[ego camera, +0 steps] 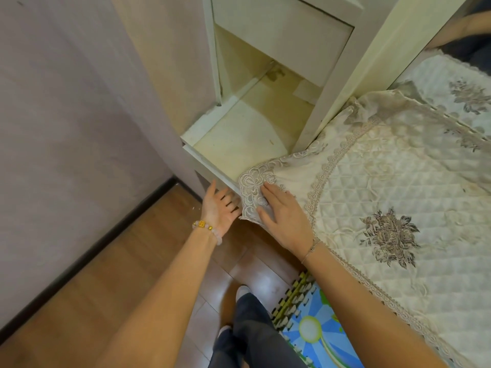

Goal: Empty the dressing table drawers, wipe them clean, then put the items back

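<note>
Wood floor (pixel 111 261) underfoot; the bare drawer (pixel 239 139) juts out at eleven o'clock, your left hand (pixel 220 208) open under its front, right hand (pixel 281 219) flat on the lace cover (pixel 372 181). Wiping looks next; free a hand.

Soft even indoor light, wide-angle edge bending, mild blur

two hands, left hand (pixel 220 209), right hand (pixel 285 221), one open drawer (pixel 239 139), one quilted cloth (pixel 385 181), two bracelets (pixel 206 227), one foam mat (pixel 316 328)
</note>
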Tool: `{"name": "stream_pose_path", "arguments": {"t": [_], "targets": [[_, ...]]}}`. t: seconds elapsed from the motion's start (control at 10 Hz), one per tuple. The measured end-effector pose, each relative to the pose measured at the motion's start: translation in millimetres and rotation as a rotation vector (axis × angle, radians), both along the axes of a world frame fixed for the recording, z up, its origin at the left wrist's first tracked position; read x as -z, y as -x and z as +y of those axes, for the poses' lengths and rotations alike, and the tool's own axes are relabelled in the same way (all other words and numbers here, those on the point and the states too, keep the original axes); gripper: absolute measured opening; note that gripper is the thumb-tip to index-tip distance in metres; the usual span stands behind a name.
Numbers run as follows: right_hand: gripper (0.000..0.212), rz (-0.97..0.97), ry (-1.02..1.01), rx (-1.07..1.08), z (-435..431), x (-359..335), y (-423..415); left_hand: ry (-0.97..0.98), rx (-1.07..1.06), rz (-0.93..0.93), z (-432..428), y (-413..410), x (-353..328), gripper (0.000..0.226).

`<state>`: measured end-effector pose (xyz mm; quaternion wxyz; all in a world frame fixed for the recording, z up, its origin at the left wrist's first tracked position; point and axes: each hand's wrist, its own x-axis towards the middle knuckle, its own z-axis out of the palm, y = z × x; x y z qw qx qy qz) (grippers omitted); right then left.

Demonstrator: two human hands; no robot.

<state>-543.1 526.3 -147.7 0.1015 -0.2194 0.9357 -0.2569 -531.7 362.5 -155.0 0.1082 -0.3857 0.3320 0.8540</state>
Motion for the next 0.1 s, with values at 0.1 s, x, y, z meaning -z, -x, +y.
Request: {"name": "stream_pose_path", "arguments": {"t": [0.1], "targets": [[0.063, 0.0, 0.003, 0.001, -0.7, -0.1, 0.9, 0.08, 0.098, -0.01, -7.8, -5.4, -1.8, 0.066]]}}
